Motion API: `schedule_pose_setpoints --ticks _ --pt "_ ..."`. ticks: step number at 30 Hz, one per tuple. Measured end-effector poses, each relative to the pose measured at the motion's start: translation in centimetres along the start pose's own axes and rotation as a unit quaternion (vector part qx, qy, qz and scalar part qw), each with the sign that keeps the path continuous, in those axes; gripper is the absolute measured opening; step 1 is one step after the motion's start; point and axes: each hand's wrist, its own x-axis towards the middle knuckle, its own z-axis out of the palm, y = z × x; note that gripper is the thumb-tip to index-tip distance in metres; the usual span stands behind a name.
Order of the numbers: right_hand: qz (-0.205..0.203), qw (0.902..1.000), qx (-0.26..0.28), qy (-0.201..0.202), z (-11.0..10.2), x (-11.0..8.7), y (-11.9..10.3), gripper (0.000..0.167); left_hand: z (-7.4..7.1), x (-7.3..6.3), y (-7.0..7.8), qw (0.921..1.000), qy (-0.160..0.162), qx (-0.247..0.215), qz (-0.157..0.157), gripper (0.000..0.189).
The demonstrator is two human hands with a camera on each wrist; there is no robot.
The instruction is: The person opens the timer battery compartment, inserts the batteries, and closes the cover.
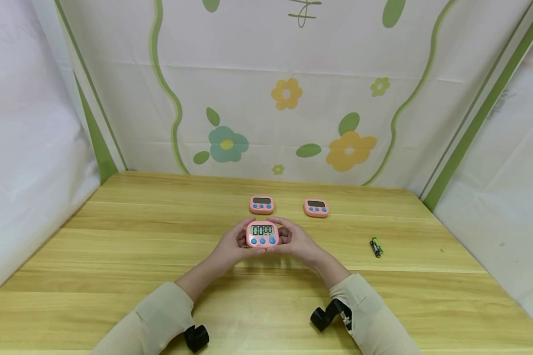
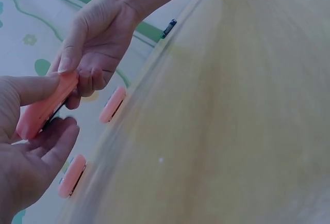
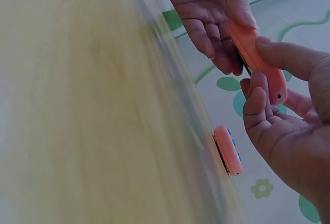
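A pink digital timer (image 1: 262,234) with blue buttons is held up between both hands over the table, its screen reading 00 00. My left hand (image 1: 229,248) pinches its left end, thumb along the lower edge and forefinger on top. The right hand (image 1: 300,242) grips the opposite end in the same way. In both wrist views the held timer (image 2: 47,105) appears edge-on above the tabletop, thumbs (image 3: 286,56) on its near side. Behind it lie a second pink timer (image 1: 261,204) and a third pink timer (image 1: 316,207), both with blank screens.
Two small batteries (image 1: 376,247), one green and one dark, lie together on the right of the wooden table (image 1: 115,236). A white cloth with printed flowers (image 1: 286,93) hangs behind, and pale cloth walls stand at both sides. Black wrist mounts (image 1: 197,338) stick out from the sleeves.
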Motion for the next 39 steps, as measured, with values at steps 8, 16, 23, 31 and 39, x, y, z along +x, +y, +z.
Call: schedule_pose_setpoints --ticks 8,16,23,31,39 --pt "-0.006 1.0000 0.002 0.005 0.0 0.1 0.4 0.067 0.1 -0.1 0.1 0.9942 0.045 0.096 0.016 0.073" --pt "0.006 0.9995 0.030 0.005 0.2 0.3 0.5 0.068 -1.0 0.9 -1.9 0.9955 0.036 0.083 0.026 0.066" --pt "0.027 0.9945 0.100 0.019 -0.1 0.2 0.6 0.061 -2.8 1.5 -1.7 0.9957 0.026 0.081 0.037 0.061" --pt "0.044 0.9951 0.088 0.004 -1.6 0.2 1.6 0.058 -5.1 2.0 0.1 0.9938 0.052 0.089 0.040 0.062" --pt "0.048 0.9936 0.101 -0.013 -2.1 0.2 1.9 0.061 -8.1 3.8 -1.8 0.9871 0.096 0.116 0.055 0.061"
